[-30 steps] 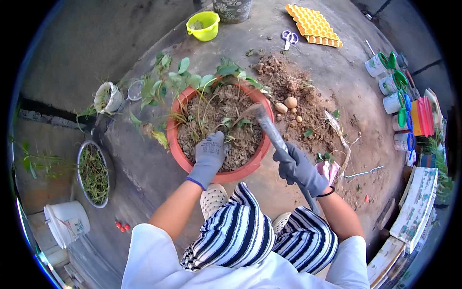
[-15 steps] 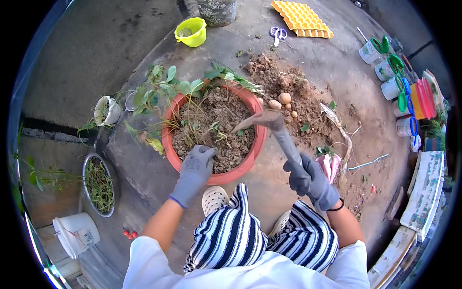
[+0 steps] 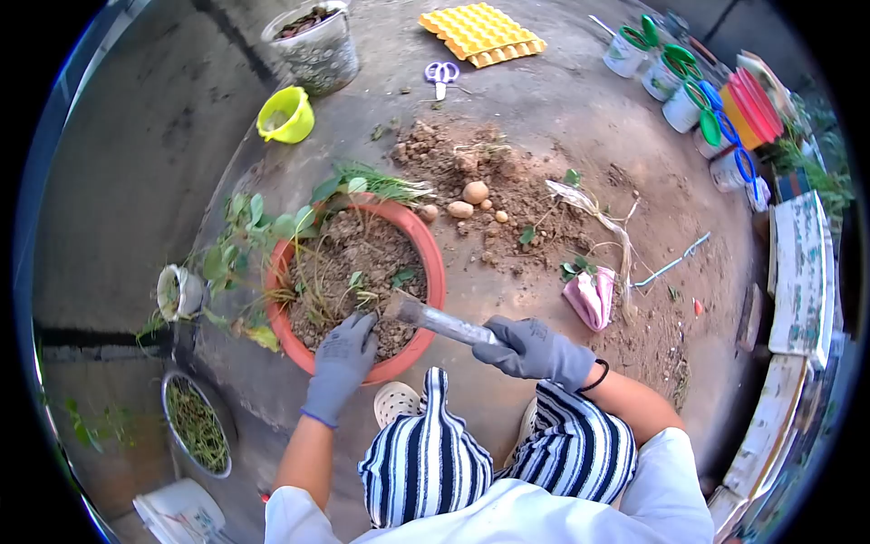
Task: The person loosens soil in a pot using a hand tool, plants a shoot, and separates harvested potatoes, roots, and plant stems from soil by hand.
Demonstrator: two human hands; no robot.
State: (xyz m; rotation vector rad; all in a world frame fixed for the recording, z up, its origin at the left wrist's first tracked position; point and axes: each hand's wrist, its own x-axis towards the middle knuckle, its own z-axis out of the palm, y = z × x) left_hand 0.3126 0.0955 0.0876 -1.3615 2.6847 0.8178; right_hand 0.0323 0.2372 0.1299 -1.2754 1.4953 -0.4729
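Note:
My right hand (image 3: 535,352), in a grey glove, grips the handle of a small hoe (image 3: 444,322). The hoe's head reaches over the pot's right side, at the soil; its blade is mostly hidden. Inside the near rim of the round terracotta-coloured pot (image 3: 433,272), my gloved left hand (image 3: 344,352) rests on the loose soil (image 3: 362,240), fingers slightly bent and apart. Leafy plants (image 3: 245,231) lean out over the pot's left side, and a small sprig (image 3: 361,288) stands near the hoe. Cut green stems (image 3: 385,184) lie across the far rim.
Potatoes (image 3: 475,191) and heaped soil (image 3: 453,150) lie right of the pot. Beyond are scissors (image 3: 441,77), egg trays (image 3: 485,32), a lime bucket (image 3: 286,116) and a patterned planter (image 3: 317,59). A pink cloth (image 3: 591,297) lies right; a bowl of cuttings (image 3: 198,426) sits left.
The hoe has swung down and left, its head now at the soil and its handle nearly level. My left hand stays at the pot's near side. The whole view has shifted.

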